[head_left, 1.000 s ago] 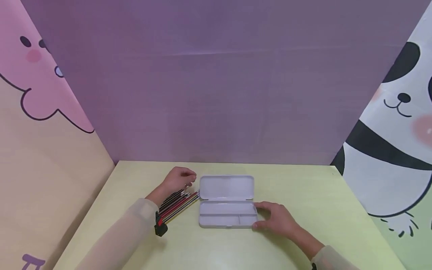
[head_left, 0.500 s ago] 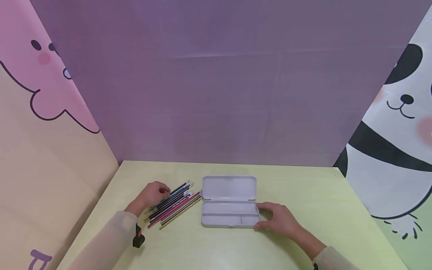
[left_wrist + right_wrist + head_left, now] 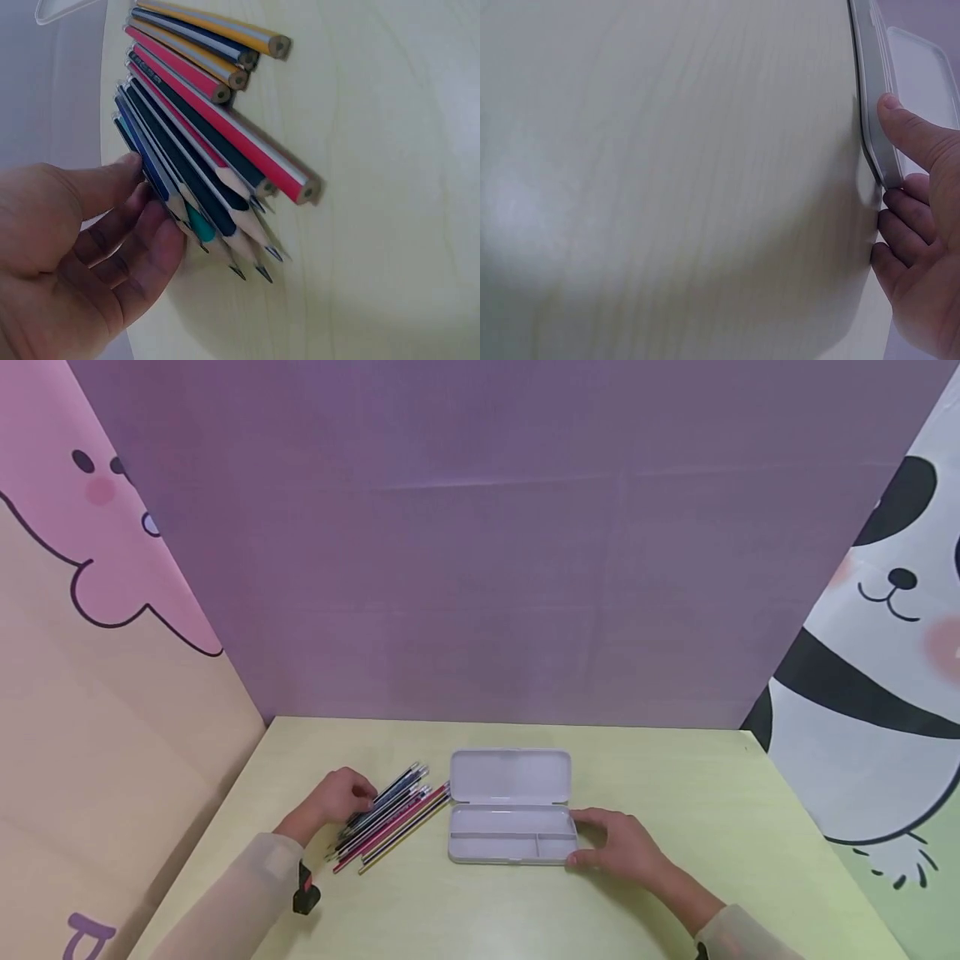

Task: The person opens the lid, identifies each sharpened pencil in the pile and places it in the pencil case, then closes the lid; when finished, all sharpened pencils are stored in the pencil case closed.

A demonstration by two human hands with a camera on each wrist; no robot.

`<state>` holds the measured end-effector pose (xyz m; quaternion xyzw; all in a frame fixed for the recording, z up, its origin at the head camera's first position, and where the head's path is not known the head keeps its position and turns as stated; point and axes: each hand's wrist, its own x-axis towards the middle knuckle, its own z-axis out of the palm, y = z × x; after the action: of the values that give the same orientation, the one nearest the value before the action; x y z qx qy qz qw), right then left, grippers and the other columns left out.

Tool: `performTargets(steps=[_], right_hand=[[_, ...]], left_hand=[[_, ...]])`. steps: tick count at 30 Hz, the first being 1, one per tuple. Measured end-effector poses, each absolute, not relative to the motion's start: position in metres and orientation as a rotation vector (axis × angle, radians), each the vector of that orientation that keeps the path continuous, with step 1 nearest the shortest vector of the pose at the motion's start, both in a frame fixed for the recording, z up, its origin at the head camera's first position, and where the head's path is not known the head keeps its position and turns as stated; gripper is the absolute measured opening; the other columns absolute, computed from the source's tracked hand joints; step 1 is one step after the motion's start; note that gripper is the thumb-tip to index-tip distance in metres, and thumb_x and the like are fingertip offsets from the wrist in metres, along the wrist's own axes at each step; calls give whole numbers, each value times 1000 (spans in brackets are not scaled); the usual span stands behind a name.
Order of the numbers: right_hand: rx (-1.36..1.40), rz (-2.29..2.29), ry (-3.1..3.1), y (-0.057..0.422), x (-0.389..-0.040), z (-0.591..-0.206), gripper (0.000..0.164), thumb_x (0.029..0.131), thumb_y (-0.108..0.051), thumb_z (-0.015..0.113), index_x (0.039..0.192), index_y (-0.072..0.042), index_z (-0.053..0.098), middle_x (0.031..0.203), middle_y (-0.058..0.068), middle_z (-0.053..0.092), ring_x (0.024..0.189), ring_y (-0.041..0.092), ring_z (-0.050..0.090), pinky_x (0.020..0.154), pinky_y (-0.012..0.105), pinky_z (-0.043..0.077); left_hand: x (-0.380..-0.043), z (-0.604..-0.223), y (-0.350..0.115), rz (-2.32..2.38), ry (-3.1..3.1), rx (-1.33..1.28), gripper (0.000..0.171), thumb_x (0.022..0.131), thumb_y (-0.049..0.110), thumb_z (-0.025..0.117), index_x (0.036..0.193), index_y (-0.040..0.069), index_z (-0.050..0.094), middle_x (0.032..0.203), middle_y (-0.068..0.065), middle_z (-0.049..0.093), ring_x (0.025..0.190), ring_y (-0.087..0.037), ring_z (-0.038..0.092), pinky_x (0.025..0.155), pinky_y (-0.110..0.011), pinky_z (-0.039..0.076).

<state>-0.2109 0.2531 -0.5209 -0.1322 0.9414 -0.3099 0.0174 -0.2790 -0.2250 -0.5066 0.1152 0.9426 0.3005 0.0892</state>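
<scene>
A fan of several pencils (image 3: 397, 814), in dark blue, green, red and yellow stripes, lies left of a white hinged pencil case (image 3: 513, 850) whose lid stands open. At the left side of the pile, my left hand (image 3: 341, 795) pinches at the outermost pencils. The left wrist view shows its thumb (image 3: 124, 169) against a blue pencil (image 3: 154, 161), with the other fingers curled beside the sharpened tips; part of the contact is hidden. My right hand (image 3: 618, 847) holds the right end of the case, thumb (image 3: 907, 124) at the front corner, index finger farther back.
The pale wood table (image 3: 480, 910) carries the case and pencils. The case's lower part has divided compartments with nothing in them. A purple backdrop (image 3: 487, 568) rises behind, with printed panels at left and right.
My left hand has moved back left from above the pencils to their left side. The pile has shifted slightly toward me. My right hand stays at the case.
</scene>
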Motion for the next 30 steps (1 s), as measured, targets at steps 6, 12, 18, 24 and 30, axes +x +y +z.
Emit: performTargets(steps=[6, 12, 18, 24, 30], right_hand=[[-414, -967, 2929, 253, -212, -523, 71, 69, -38, 94, 130, -10, 70, 130, 11, 71, 130, 41, 59, 109, 58, 44], [-404, -976, 2929, 253, -214, -526, 71, 69, -38, 94, 130, -11, 70, 131, 11, 70, 130, 41, 58, 109, 58, 43], [-434, -968, 2937, 252, -214, -526, 71, 69, -38, 94, 130, -10, 70, 129, 10, 71, 128, 40, 60, 108, 57, 45], [-470, -957, 2948, 252, -212, -523, 72, 69, -37, 94, 132, -11, 69, 129, 9, 71, 127, 39, 61, 106, 57, 46], [-444, -850, 2970, 254, -212, -521, 74, 70, -44, 92, 134, -16, 69, 130, 8, 71, 125, 35, 63, 104, 55, 48]], left_hand=[[-278, -508, -227, 853, 2834, 302, 14, 92, 0, 69, 104, 0, 78, 95, -7, 75, 84, -18, 67, 76, -37, 58], [-279, -507, -225, 784, 2883, 267, 15, 92, 1, 69, 103, 1, 79, 95, -7, 75, 85, -19, 67, 78, -40, 59], [-279, -509, -225, 714, 2943, 270, 17, 86, 1, 71, 101, 2, 80, 99, -9, 76, 90, -25, 70, 81, -45, 59], [-279, -507, -228, 714, 2948, 277, 17, 86, 3, 71, 101, 3, 79, 97, -8, 75, 82, -20, 66, 71, -39, 57], [-277, -501, -232, 748, 2980, 326, 16, 87, 5, 72, 100, 3, 79, 93, -5, 75, 77, -16, 62, 65, -33, 52]])
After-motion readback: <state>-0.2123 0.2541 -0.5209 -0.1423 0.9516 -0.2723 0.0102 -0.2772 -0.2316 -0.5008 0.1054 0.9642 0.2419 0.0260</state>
